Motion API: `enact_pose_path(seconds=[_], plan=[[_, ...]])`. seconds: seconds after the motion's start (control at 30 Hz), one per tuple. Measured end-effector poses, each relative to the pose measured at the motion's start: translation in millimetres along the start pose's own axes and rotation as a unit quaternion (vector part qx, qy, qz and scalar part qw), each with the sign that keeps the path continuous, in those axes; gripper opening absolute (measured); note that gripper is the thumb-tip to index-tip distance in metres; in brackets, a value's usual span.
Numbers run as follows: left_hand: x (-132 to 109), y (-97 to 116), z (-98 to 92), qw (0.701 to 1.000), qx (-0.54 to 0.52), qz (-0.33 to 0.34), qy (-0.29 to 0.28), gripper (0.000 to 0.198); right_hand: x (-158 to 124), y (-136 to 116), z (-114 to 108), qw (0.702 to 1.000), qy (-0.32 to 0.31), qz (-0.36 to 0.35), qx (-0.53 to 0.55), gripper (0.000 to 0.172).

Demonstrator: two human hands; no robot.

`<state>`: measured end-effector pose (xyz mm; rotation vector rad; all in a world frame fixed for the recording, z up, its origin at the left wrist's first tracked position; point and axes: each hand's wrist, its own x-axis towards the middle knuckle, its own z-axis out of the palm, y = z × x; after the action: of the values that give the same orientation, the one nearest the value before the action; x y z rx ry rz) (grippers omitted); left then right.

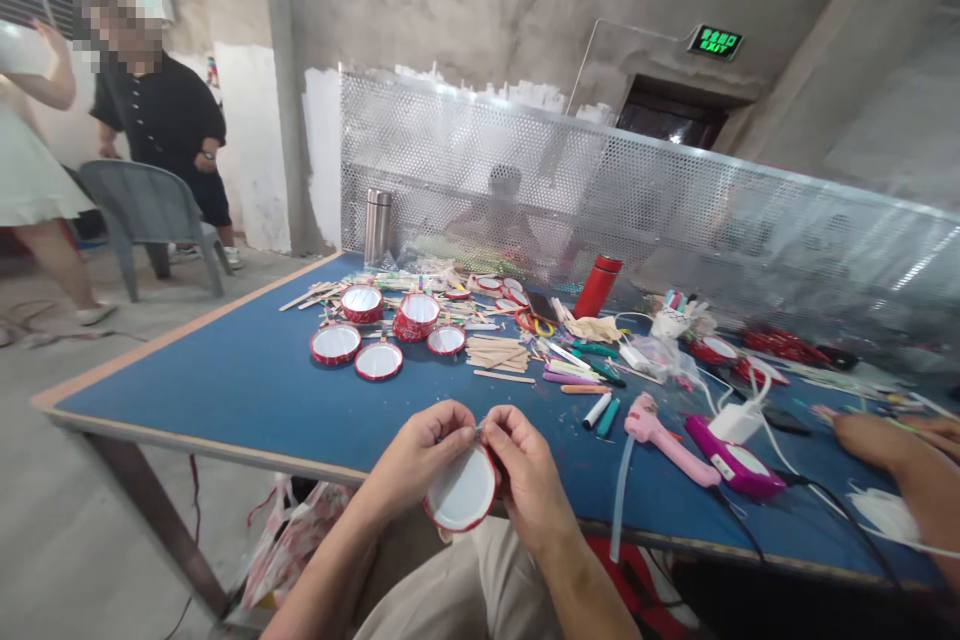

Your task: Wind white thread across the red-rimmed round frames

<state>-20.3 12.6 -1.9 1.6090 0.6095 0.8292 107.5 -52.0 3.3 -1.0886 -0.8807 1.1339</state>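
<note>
Between my hands hangs a round white disc with a red rim (pixel 460 492), just off the table's front edge above my lap. My left hand (pixel 429 450) pinches at its top edge with thumb and forefinger. My right hand (pixel 525 465) is closed at the same spot, its fingers partly behind the disc. Whatever small piece sits between the fingertips is too small to make out. Beyond my hands lie similar red-rimmed discs (pixel 379 360), some stacked. Flat wooden sticks (pixel 496 354) lie in a pile near them.
On the blue table (pixel 247 385), markers (pixel 574 378), a pink glue gun (pixel 671 440), a purple power strip (pixel 735 460) and cables lie rightward. A red bottle (pixel 598 287) and steel flask (pixel 378 227) stand behind. Another person's arm (pixel 892 460) rests at right; two people stand far left near a chair (pixel 154 205).
</note>
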Motion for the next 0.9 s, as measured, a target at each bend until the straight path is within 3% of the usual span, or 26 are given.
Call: enact_pose_path(seconds=[0.13, 0.37, 0.63, 0.9], plan=[[0.2, -5.4, 0.7, 0.999, -0.012, 0.001, 0.046, 0.026, -2.0, 3.7, 1.6, 0.998, 0.016, -0.027, -0.063, 0.028], [0.6, 0.5, 4.0, 0.996, 0.008, -0.01, 0.087, 0.023, -7.8, 4.0, 0.5, 0.991, 0.049, 0.0, -0.121, 0.031], [-4.4, 10.6, 12.6, 0.99, 0.024, -0.046, 0.128, 0.025, -16.4, 11.3, -8.7, 0.987, 0.046, -0.031, -0.149, 0.032], [-2.9, 10.8, 17.7, 0.981, 0.035, -0.058, 0.18, 0.022, -27.9, 25.5, -12.5, 0.973, 0.09, -0.096, -0.192, 0.03]])
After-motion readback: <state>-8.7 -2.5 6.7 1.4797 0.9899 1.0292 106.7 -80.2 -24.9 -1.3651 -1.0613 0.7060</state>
